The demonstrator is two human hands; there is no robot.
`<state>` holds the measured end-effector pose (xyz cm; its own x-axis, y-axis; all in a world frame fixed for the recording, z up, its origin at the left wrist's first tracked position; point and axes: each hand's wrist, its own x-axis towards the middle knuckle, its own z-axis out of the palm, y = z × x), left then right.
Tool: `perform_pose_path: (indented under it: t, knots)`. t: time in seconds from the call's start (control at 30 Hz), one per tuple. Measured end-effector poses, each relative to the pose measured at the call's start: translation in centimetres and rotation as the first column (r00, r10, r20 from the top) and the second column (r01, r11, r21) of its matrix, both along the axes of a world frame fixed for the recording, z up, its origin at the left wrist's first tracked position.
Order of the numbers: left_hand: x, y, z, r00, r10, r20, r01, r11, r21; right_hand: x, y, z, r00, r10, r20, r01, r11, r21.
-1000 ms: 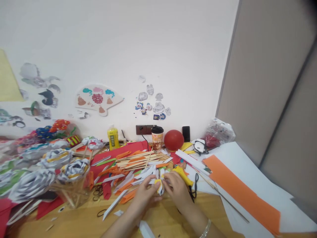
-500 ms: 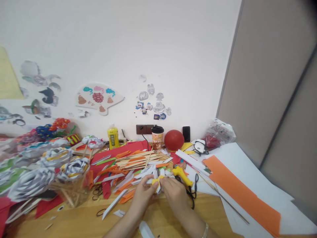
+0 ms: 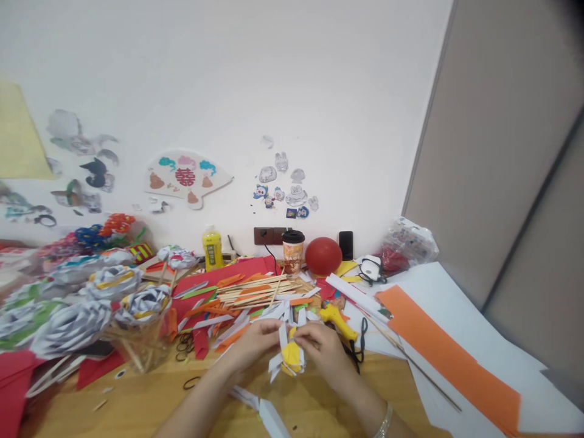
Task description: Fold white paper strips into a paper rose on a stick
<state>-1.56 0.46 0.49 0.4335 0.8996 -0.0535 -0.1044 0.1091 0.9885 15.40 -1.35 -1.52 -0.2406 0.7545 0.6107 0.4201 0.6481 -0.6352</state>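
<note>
While left fingers (image 3: 265,326) and right fingers (image 3: 311,332) pinch folded paper (image 3: 291,354), some tips are hidden.

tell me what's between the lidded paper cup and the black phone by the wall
In the head view, a round red object lies between the paper cup and the black phone.
</note>
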Motion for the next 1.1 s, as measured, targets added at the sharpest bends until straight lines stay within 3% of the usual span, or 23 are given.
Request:
perform_pose_path:
  t: [0.2,0.53,0.73,0.97,1.1]
  knots:
    - [0.0,0.0,-0.3,0.997,-0.032,-0.076,0.032,0.999,0.002,-0.1,0.0,-0.3,0.999,0.010,0.044,-0.010,1.000,0.004]
    - [0.3,0.1,-1.0,1.000,0.015,0.001,-0.015,0.997,0.074,0.4,0.0,-0.1,0.986,0.033,0.162,-0.067,0.976,0.206]
    - [0.5,-0.3,-0.5,0.998,0.037,-0.050,-0.032,0.994,0.108,0.4,-0.2,-0.1,0.983,0.027,0.182,-0.060,0.981,0.183]
    - [0.9,-0.5,-0.5,0.999,0.031,-0.025,-0.029,0.998,0.063,0.5,-0.2,0.3,0.962,0.071,0.263,-0.162,0.926,0.341]
    - [0.6,-0.5,0.2,0.992,0.063,-0.108,-0.049,0.990,0.131,0.7,-0.3,0.6,0.971,0.068,0.230,-0.132,0.953,0.273]
